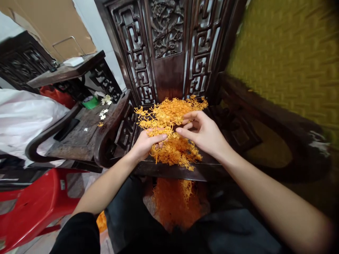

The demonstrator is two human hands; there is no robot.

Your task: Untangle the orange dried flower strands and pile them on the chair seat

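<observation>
A heap of orange, branching plastic flower-like sprigs (174,152) lies on the dark wooden chair seat (209,165) in front of me. My left hand (145,143) is closed round a bunch of these orange sprigs (152,123), thumb on top, their tips fanning up and left. Close by on the right, my right hand (200,130) curves toward the bunch with thumb and fingers bent. Its fingertips are at the edge of the sprigs; whether they pinch one is hidden.
The carved chair back (169,70) rises behind the heap. Leftward stand a side table (79,72), a wooden armchair with green tape (90,102) and small white flowers (103,113), and a red plastic stool (39,208). More orange pieces (174,201) are below the seat.
</observation>
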